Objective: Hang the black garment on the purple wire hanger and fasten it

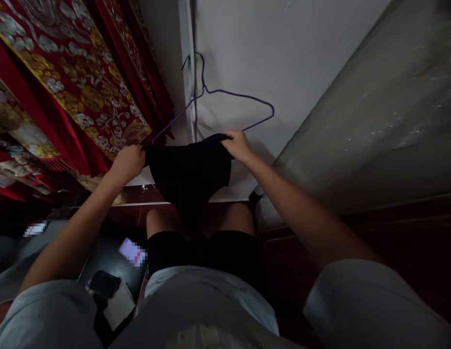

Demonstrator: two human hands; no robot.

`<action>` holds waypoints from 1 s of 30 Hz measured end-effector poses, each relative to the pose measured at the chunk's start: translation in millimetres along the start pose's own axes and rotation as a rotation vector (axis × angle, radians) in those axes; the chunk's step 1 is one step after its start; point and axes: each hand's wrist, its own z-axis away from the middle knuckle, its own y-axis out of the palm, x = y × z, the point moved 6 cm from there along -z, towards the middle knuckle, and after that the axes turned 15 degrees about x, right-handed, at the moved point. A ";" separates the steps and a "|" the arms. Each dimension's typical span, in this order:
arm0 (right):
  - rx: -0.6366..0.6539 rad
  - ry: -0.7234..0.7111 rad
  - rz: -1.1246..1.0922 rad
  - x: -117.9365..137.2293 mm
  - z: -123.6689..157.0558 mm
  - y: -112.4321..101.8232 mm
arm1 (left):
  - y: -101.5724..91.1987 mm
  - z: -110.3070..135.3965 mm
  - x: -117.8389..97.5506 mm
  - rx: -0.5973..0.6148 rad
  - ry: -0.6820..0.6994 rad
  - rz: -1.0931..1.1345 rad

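Note:
A pair of black underpants [191, 172] is stretched sideways between my two hands, its narrow part hanging down toward my knees. My left hand [129, 162] is closed on the left end of the waistband. At the right end, my right hand [238, 145] pinches the waistband between thumb and fingers. Just behind the cloth hangs a purple wire hanger [240, 94], its hook over a pale vertical strip on the white panel. The cloth covers the hanger's lower part, so I cannot tell whether the two touch.
Red embroidered drapes [90, 82] hang at the left. A white panel [290, 53] stands in front, with a plastic-covered surface [385, 126] slanting along the right. On a dark seat or table [112, 247] at lower left lie a lit phone [132, 252] and a dark phone-like object [104, 284].

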 end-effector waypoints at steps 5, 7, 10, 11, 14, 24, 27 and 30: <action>-0.064 -0.013 -0.001 20.8 19.0 -22.1 | -18.7 -10.6 -12.3 -0.088 0.096 0.040; -0.065 -0.016 -0.005 27.4 22.3 -22.2 | -22.7 -24.7 -8.0 -0.111 0.152 0.109; -0.042 -0.014 0.014 35.5 27.0 -21.4 | -24.5 -53.4 3.7 -0.133 0.232 0.228; -0.032 -0.017 0.024 38.4 29.0 -22.9 | -24.1 -62.8 7.2 -0.136 0.248 0.257; -0.020 -0.042 0.062 47.5 36.1 -34.6 | -18.6 -84.7 10.5 -0.092 0.254 0.306; -0.040 -0.060 0.068 61.5 50.6 -25.3 | -15.5 -106.1 -51.5 -0.094 0.402 0.574; -0.008 -0.043 0.036 61.0 50.7 -17.4 | -10.3 -108.7 -61.0 -0.015 0.426 0.724; 0.034 -0.028 0.027 59.3 48.0 -18.9 | -11.6 -103.9 -65.0 0.061 0.479 0.767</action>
